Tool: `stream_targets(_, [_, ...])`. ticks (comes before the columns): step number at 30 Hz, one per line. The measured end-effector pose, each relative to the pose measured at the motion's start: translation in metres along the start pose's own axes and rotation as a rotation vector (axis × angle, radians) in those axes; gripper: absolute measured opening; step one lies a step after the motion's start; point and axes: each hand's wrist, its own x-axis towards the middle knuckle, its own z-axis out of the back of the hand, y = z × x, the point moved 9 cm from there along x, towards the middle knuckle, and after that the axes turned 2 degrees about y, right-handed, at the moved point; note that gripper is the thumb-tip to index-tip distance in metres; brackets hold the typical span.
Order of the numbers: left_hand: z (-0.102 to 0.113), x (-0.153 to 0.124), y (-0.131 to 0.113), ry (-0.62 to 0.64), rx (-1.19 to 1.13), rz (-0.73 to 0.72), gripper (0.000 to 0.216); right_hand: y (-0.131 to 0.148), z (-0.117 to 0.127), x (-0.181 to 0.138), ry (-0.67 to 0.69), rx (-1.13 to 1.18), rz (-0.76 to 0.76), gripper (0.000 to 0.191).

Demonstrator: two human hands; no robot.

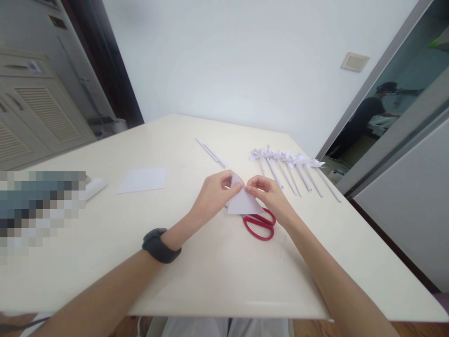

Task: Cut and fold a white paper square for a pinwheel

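Observation:
A small white piece of paper (244, 204), folded or cut to a triangle-like shape, is pinched between both hands above the table. My left hand (219, 189) grips its upper left edge with thumb and fingers. At the upper right edge, my right hand (266, 191) pinches it close to the left fingertips. Red-handled scissors (258, 227) lie just under the paper, their blades mostly hidden by it. Thin white strips of paper (282, 248) rest to the right of the scissors.
White paper pinwheels on rolled sticks (288, 161) lie in a row at right. Rolled paper sticks (212, 153) lie behind my hands. A flat paper sheet (143, 180) is at left on the white table (210, 276). Beyond the doorway, a person (368, 112) is visible.

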Motion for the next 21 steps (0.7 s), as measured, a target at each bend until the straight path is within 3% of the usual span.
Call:
stream_targets(6, [-0.004,0.0,0.0,0.027,-0.019,0.025,0.022,0.002,0.0,-0.001,-0.005,-0.003,0.011,0.018])
stream_targets(21, [0.005,-0.004,-0.006,-0.075,-0.063,0.019,0.019,0.012,0.001,-0.002,-0.027,0.001,0.09,0.018])
